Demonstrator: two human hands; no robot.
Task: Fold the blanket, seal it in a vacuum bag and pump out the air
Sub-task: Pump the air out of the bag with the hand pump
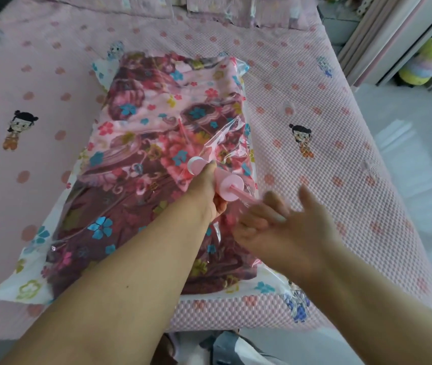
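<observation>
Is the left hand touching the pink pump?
Touching. The head view shows the left hand with its fingers curled round the pump, which lies on the bag.

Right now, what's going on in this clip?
A person is pumping air out of a vacuum bag that lies on a pink bed with a flowered blanket inside. The left hand grips the pink pump at the bag. The right hand, blurred, is at the pump's rod.

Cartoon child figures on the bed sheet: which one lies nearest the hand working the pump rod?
The black-haired figure right of the vacuum bag, up the bed from the right hand; its twin lies far left.
</observation>
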